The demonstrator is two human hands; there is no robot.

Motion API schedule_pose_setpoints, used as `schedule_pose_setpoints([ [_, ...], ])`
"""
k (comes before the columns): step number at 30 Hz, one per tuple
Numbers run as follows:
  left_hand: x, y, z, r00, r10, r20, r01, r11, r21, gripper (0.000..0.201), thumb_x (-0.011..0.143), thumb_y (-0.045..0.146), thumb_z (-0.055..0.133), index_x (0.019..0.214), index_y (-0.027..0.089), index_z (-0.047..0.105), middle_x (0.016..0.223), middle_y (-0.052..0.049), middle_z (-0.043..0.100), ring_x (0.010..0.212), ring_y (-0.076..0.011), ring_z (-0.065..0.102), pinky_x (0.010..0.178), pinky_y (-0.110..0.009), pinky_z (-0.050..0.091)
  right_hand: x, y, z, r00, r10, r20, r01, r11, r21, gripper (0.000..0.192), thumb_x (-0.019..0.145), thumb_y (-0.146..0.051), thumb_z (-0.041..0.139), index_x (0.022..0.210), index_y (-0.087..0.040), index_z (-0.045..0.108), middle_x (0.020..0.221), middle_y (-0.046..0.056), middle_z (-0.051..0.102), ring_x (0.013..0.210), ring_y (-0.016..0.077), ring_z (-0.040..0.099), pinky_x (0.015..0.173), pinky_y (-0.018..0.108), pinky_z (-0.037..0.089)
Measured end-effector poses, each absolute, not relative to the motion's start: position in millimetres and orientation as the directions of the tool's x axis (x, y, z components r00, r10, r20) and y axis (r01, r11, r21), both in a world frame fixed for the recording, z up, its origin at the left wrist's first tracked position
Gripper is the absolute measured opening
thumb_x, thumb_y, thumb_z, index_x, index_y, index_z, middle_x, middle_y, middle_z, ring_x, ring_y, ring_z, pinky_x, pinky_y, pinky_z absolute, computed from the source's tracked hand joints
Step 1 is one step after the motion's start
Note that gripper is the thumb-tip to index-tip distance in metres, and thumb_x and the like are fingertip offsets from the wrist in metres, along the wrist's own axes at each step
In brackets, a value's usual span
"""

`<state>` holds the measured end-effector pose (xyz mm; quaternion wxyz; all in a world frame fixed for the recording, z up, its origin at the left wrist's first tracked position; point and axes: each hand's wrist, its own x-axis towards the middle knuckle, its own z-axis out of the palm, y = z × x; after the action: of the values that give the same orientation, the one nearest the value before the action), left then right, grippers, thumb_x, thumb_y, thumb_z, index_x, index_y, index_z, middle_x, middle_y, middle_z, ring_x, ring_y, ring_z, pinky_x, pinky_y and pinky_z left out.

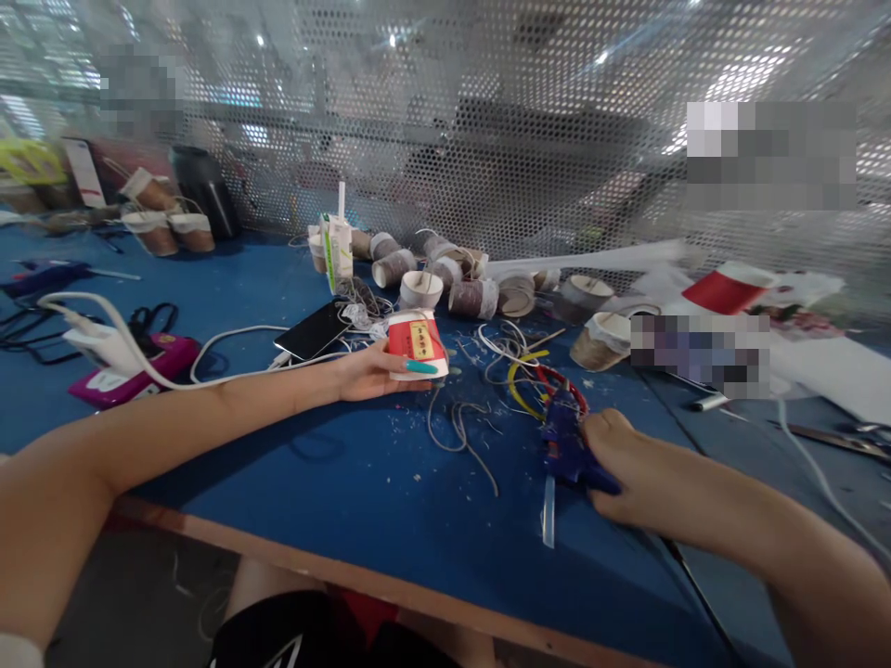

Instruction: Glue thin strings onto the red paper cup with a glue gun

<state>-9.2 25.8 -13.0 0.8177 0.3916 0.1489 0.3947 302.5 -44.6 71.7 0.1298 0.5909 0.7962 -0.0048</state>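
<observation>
Both bare arms stretched forward, each hand closed around something.

The left hand (372,371) lies far out toward 12 o'clock, forearm running in from 8 o'clock, palm turned inward, fingers curled, a teal-painted thumbnail showing. The right hand (619,459) sits nearer, at about 2 o'clock, forearm entering from 4 o'clock, knuckles up and fingers wrapped shut in a fist-like grip.

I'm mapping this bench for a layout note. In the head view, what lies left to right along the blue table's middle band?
Pink device → black phone → left hand holding a red-and-white paper cup → yellow wire loop → blue glue gun → right hand gripping it.
</observation>
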Motion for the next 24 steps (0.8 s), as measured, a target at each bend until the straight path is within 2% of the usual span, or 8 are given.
schedule_pose_setpoints([
  [2,-8,25,-11,0.639,0.767,0.064,-0.519,0.368,0.771,0.068,0.057,0.008,0.082,0.120,0.020,0.059,0.112,-0.007,0.071,0.100,-0.0221,0.070,0.091,-0.036,0.052,292,-47,74,-0.220,0.936,-0.275,0.926,0.289,0.241,0.014,0.073,-0.012,0.057,0.081,-0.018,0.047,0.086,0.006,0.054,0.052,0.0150,0.057,0.051,0.028,0.039],
  [4,-8,24,-10,0.641,0.764,0.068,-0.506,0.355,0.786,0.063,0.057,0.008,0.081,0.116,0.019,0.061,0.109,-0.007,0.072,0.099,-0.0225,0.070,0.092,-0.037,0.052,282,-50,78,-0.177,0.960,-0.217,0.906,0.245,0.345,0.010,0.077,-0.012,0.054,0.083,-0.017,0.048,0.089,0.009,0.053,0.057,0.0187,0.061,0.054,0.029,0.040],
  [9,-7,23,-10,0.650,0.752,0.104,-0.513,0.334,0.790,0.054,0.062,0.008,0.076,0.113,0.018,0.063,0.106,-0.007,0.072,0.103,-0.0247,0.068,0.098,-0.042,0.047,279,-49,85,-0.204,0.957,0.207,0.897,0.098,0.431,0.015,0.083,-0.028,0.050,0.087,-0.014,0.051,0.088,0.015,0.055,0.060,0.0267,0.063,0.049,0.032,0.040],
  [13,-9,23,-11,0.666,0.742,0.078,-0.489,0.356,0.796,0.046,0.065,0.012,0.074,0.110,0.016,0.065,0.108,-0.009,0.072,0.103,-0.0243,0.067,0.097,-0.041,0.046,286,-40,80,-0.405,0.684,0.607,0.909,0.376,0.183,0.020,0.084,-0.033,0.043,0.094,-0.017,0.050,0.085,0.013,0.060,0.060,0.0258,0.061,0.047,0.034,0.042],
  [17,-10,23,-10,0.667,0.744,0.039,-0.468,0.378,0.799,0.048,0.066,0.016,0.074,0.112,0.015,0.065,0.106,-0.009,0.073,0.099,-0.0216,0.067,0.089,-0.034,0.047,279,-33,72,-0.364,0.533,0.764,0.794,0.606,-0.045,0.011,0.084,-0.032,0.052,0.080,-0.022,0.050,0.069,0.003,0.056,0.060,0.0196,0.058,0.055,0.031,0.046],
  [19,-10,22,-9,0.664,0.747,0.029,-0.466,0.383,0.797,0.047,0.066,0.019,0.074,0.112,0.012,0.065,0.106,-0.010,0.073,0.100,-0.0222,0.067,0.087,-0.033,0.047,275,-28,67,-0.348,0.559,0.753,0.790,0.607,-0.085,0.016,0.079,-0.034,0.057,0.072,-0.023,0.049,0.063,0.001,0.055,0.055,0.0173,0.055,0.053,0.029,0.044],
  [21,-9,22,-9,0.657,0.753,0.029,-0.469,0.379,0.798,0.046,0.066,0.022,0.075,0.110,0.012,0.066,0.106,-0.011,0.073,0.101,-0.0229,0.066,0.087,-0.034,0.047,274,-22,61,-0.291,0.667,0.685,0.802,0.561,-0.206,0.021,0.076,-0.036,0.062,0.065,-0.023,0.049,0.061,0.002,0.057,0.053,0.0164,0.055,0.052,0.029,0.044],
  [24,-8,20,-12,0.658,0.752,0.052,-0.466,0.351,0.812,0.046,0.063,0.021,0.077,0.107,0.015,0.067,0.102,-0.008,0.074,0.097,-0.0223,0.067,0.088,-0.034,0.048,275,-15,52,-0.088,0.886,0.455,0.696,0.382,-0.609,0.026,0.075,-0.044,0.065,0.065,-0.022,0.056,0.051,0.001,0.057,0.041,0.0147,0.051,0.044,0.029,0.043],
])
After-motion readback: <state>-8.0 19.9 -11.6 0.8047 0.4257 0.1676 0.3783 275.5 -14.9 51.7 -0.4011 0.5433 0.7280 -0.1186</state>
